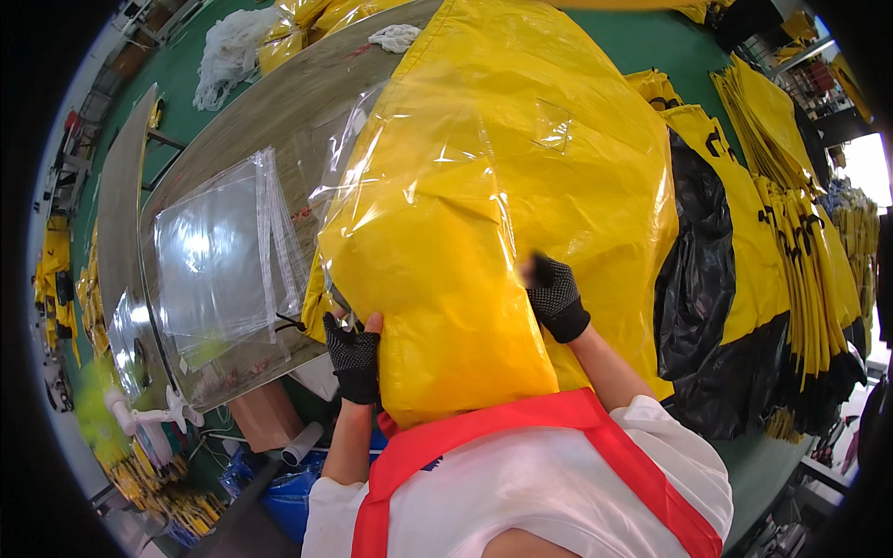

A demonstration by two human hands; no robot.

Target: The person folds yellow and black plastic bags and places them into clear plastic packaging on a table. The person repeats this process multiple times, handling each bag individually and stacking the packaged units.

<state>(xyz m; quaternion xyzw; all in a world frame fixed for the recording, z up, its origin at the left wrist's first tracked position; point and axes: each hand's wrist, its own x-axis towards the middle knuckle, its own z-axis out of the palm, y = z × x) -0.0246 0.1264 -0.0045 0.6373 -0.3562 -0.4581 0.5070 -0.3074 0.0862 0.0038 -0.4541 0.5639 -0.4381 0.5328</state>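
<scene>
A large sheet of yellow coated fabric lies in front of me, its near end against my red apron. A clear plastic bag or film overlaps its left side. My left hand, in a black dotted fingerless glove, grips the fabric's lower left edge, with the thumb on top. My right hand, gloved the same way, is at the folded edge right of the middle; its fingertips are blurred, so its hold cannot be told. A black cord sticks out left of my left hand.
Flat clear plastic bags lie stacked on the worn table at left. Folded yellow-and-black pieces are piled at right. White crumpled material lies at upper left. A cardboard box and blue plastic sit below the table.
</scene>
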